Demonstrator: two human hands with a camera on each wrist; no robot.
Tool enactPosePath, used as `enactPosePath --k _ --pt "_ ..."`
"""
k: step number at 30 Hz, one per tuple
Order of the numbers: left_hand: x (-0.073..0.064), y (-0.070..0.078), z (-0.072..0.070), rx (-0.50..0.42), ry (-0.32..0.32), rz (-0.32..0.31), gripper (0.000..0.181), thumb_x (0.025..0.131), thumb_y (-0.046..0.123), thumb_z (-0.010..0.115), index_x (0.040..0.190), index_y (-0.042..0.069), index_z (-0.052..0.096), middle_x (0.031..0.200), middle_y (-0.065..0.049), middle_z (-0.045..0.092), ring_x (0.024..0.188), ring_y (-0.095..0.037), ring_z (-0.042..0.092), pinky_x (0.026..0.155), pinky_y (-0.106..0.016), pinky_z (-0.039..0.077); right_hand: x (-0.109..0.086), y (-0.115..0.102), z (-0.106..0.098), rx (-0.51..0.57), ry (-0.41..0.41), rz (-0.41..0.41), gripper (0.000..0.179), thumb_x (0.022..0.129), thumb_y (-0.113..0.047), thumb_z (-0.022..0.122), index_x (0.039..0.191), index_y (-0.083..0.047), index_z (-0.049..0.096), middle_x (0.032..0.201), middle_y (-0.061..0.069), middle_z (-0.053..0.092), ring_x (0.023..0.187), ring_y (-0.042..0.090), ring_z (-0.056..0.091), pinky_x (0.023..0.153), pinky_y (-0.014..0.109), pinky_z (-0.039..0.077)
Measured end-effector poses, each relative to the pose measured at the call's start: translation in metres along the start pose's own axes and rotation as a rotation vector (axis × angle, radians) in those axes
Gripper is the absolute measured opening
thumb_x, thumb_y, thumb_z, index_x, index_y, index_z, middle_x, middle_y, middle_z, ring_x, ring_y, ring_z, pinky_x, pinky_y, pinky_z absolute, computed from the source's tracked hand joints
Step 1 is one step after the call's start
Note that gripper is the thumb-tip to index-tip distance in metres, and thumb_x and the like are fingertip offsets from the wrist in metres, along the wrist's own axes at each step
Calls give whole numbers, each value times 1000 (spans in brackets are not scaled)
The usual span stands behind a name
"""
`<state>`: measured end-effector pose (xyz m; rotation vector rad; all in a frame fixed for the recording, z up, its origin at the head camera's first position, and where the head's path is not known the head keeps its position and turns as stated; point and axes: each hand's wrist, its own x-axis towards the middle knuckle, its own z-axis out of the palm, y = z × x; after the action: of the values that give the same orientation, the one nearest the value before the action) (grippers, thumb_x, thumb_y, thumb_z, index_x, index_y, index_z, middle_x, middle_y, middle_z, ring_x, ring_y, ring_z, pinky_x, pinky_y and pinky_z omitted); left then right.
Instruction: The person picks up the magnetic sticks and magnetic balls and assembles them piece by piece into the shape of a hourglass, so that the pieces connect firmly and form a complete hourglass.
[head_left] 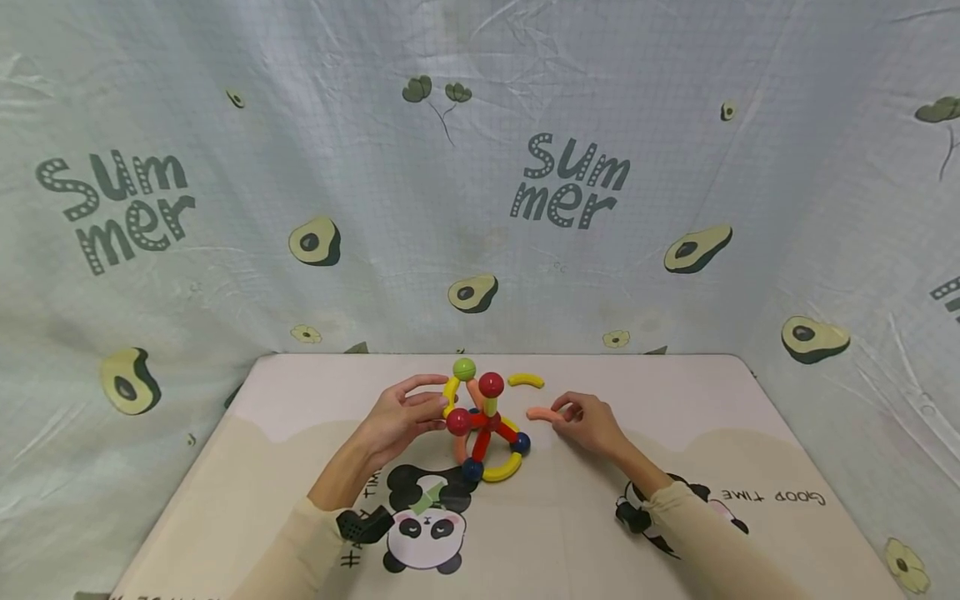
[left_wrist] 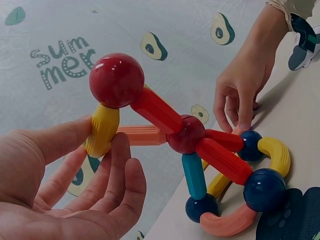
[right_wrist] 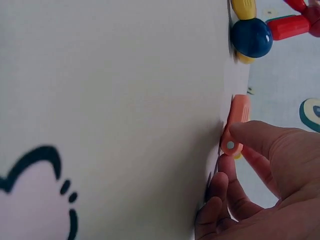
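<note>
A magnetic ball-and-stick structure stands on the table, with dark blue balls at its base and a red hub ball above them. Red, teal and orange sticks spread from that hub. My left hand pinches a yellow stick between thumb and fingers, just under a red ball in the left wrist view. A light green ball tops this side in the head view. To the structure's right, my right hand pinches one end of a curved orange stick lying on the table.
Behind the orange stick lies a loose yellow curved stick. The pale tablecloth carries printed pandas and lettering. A curtain with avocado prints hangs behind the table and along its sides.
</note>
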<state>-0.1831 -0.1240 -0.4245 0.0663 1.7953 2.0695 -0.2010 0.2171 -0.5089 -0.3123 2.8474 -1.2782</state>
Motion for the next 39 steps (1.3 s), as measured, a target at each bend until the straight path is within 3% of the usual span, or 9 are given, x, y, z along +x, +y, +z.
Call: enactPosePath --k 7,11,17,26,31,39 --pt "0 2 0 -3 13 0 51 98 12 70 145 4 51 121 -17 71 101 -24 70 94 -39 56 1 -6 -4 -54 -40 -36 25 88 -12 81 111 -8 70 91 4 65 80 20 57 71 32 50" --pt "0 2 0 0 13 1 51 99 12 70 145 4 51 123 -19 70 101 -24 70 95 -39 56 11 -11 -9 -70 -129 -44 28 92 -10 77 119 -8 70 99 6 67 87 21 59 75 32 51" --pt "-1 3 0 -6 12 1 50 99 11 70 144 4 51 123 -21 69 100 -24 70 92 -37 56 25 -20 -17 -85 -291 -54 28 92 -7 75 120 -7 71 99 6 68 85 22 58 72 32 50" --pt "0 4 0 -8 -7 8 51 98 10 70 145 2 51 117 -14 72 100 -24 70 93 -38 56 34 -32 -21 -116 -405 -116 25 91 -2 75 115 -5 73 93 7 68 74 20 57 65 28 50" --pt "1 5 -1 -5 -20 12 51 98 10 70 144 2 50 114 -11 73 98 -24 70 92 -37 57 34 -33 -23 -119 -418 -122 25 91 0 73 115 -3 73 93 7 67 69 16 56 63 26 49" --pt "2 5 -1 -4 -24 7 50 98 9 70 144 2 51 115 -13 73 99 -24 70 94 -39 56 27 -32 -28 -16 -355 6 17 96 -18 73 111 -10 73 103 9 68 69 19 63 64 32 51"
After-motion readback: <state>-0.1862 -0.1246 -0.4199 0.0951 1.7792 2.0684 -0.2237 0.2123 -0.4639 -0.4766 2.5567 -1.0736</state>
